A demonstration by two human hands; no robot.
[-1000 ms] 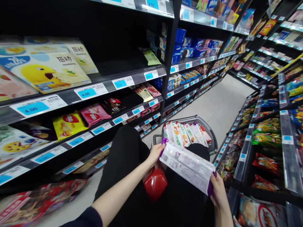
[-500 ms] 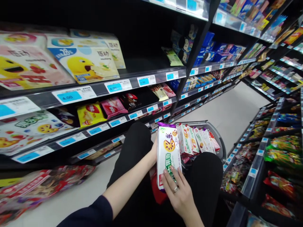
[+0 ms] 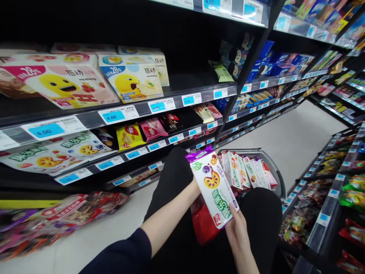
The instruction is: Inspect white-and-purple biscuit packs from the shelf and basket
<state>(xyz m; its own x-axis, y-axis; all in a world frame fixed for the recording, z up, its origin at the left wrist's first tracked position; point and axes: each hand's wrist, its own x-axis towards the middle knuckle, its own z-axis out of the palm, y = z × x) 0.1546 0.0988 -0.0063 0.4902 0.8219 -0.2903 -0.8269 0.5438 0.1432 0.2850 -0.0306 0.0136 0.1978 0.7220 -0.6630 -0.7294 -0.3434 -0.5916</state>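
Note:
A white and purple cookie packet [image 3: 212, 186] is tilted above my lap, its printed front facing up. My right hand [image 3: 238, 224] grips its lower right corner, thumb on the front edge. My left hand [image 3: 196, 188] reaches behind the packet; its fingers are hidden, so its hold cannot be made out. Below the packet is a red glossy package [image 3: 201, 222], partly covered. Just past my knees stands a grey basket [image 3: 275, 167] with several upright white cookie packets [image 3: 246, 171] in it.
Dark shelves with price tags [image 3: 115, 115] run along the left, bearing white snack boxes [image 3: 68, 82] and a yellow wafer packet [image 3: 129, 137]. Bagged snacks [image 3: 65, 217] lie at lower left. Another shelf of bagged snacks [image 3: 302, 213] borders the right; pale aisle floor [image 3: 302, 129] lies ahead.
The cookie packet has turned, its top swinging left and its bottom right. My right hand has shifted from lying on its front to gripping its lower right corner. The view has turned left.

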